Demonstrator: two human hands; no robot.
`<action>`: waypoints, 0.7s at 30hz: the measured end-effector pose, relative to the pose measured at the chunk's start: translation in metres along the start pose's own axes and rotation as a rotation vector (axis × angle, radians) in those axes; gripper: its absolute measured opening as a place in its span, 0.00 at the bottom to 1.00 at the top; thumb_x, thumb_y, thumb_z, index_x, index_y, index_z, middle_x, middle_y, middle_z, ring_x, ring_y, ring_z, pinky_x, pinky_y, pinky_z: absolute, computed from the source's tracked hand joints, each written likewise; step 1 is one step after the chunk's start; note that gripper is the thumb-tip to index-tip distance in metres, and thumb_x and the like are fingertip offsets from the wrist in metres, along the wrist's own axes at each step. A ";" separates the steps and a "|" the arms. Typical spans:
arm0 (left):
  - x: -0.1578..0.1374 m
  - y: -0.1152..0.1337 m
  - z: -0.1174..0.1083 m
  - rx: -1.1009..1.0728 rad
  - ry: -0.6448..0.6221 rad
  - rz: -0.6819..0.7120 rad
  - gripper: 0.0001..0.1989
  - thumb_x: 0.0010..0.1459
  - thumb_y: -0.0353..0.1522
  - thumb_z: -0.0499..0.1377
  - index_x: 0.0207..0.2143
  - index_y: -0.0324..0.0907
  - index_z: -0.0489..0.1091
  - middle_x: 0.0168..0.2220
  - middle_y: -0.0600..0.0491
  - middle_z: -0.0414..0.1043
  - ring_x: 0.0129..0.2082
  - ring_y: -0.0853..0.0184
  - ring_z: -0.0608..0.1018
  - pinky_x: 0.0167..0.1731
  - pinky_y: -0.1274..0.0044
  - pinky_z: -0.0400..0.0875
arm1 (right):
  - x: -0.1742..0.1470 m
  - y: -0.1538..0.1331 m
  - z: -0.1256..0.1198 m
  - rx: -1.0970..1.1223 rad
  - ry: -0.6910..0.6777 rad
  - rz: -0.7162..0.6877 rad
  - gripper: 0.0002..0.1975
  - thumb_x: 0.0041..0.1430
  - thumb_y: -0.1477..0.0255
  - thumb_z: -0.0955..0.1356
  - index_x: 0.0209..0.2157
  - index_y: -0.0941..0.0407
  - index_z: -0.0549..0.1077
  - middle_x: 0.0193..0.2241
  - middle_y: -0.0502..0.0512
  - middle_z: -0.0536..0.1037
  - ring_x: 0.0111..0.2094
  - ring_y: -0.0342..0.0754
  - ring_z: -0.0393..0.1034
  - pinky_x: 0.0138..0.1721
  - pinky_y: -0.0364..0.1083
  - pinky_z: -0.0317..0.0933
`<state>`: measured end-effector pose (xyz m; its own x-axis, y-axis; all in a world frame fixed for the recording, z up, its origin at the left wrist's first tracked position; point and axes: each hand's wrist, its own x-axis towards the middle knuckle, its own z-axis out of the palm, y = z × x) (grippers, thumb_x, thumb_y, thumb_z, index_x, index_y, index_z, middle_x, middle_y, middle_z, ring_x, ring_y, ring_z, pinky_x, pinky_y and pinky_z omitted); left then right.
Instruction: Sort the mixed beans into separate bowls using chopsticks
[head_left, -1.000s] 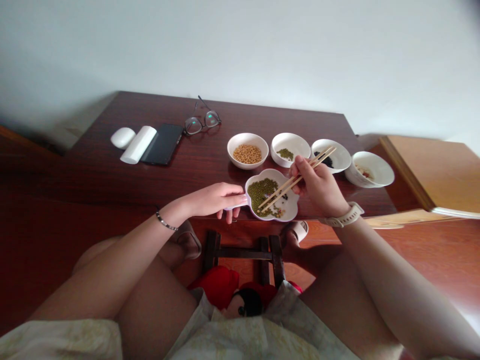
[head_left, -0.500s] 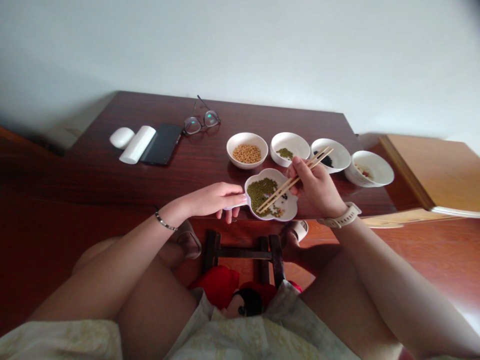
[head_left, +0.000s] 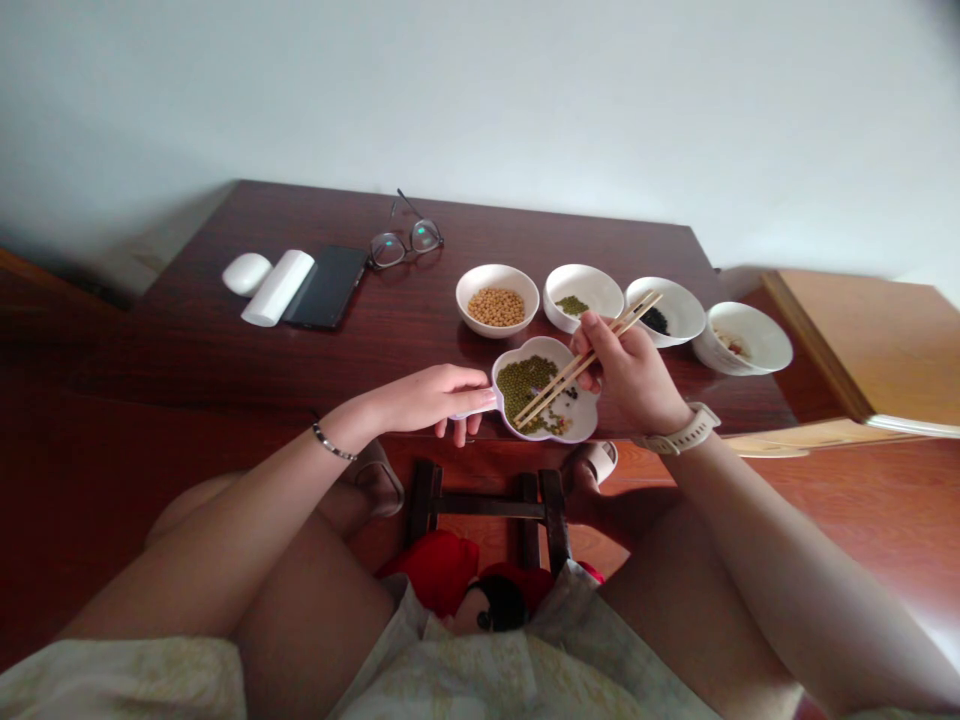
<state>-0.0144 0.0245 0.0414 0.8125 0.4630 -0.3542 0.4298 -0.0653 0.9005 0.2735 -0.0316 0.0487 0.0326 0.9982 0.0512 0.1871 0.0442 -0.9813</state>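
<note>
My left hand [head_left: 442, 398] is closed on the handle of a white flower-shaped dish [head_left: 585, 418] at the table's front edge. Mung beans [head_left: 519, 383] fill its left side, with a few dark and pale beans among them. My right hand [head_left: 626, 365] grips a pair of wooden chopsticks [head_left: 570, 370], whose tips reach down among the beans. Behind stand a white bowl [head_left: 463, 305] of soybeans [head_left: 496, 307], a bowl [head_left: 604, 290] with some mung beans [head_left: 572, 306], a bowl [head_left: 684, 315] of black beans [head_left: 655, 320], and a bowl [head_left: 769, 345] with pale and reddish pieces.
Eyeglasses [head_left: 406, 245], a black phone [head_left: 327, 288], a white cylinder [head_left: 278, 288] and a white rounded case [head_left: 247, 274] lie on the left of the dark wooden table [head_left: 187, 340]. A light wooden box-like piece [head_left: 874, 335] stands to the right. Below is a dark stool [head_left: 491, 505].
Almost nothing differs. The view has shifted very slightly, and the chopsticks' tips remain at the lower left of the dish.
</note>
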 end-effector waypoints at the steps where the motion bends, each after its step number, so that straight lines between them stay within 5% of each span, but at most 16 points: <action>1: 0.000 0.000 0.000 0.000 0.001 0.001 0.22 0.75 0.52 0.58 0.43 0.42 0.74 0.39 0.47 0.84 0.31 0.63 0.87 0.23 0.78 0.70 | 0.000 0.000 0.000 0.008 0.002 0.003 0.29 0.72 0.41 0.68 0.30 0.51 0.71 0.17 0.48 0.70 0.18 0.44 0.60 0.22 0.47 0.52; 21: 0.001 -0.009 -0.001 -0.043 0.004 0.019 0.23 0.77 0.52 0.53 0.45 0.42 0.73 0.40 0.45 0.85 0.31 0.63 0.87 0.23 0.78 0.72 | 0.006 -0.005 -0.012 0.042 0.101 0.009 0.28 0.71 0.42 0.69 0.30 0.51 0.71 0.17 0.49 0.70 0.18 0.44 0.62 0.21 0.47 0.51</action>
<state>-0.0176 0.0267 0.0336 0.8189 0.4654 -0.3358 0.3967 -0.0364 0.9172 0.2844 -0.0268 0.0565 0.1337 0.9893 0.0587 0.1450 0.0390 -0.9887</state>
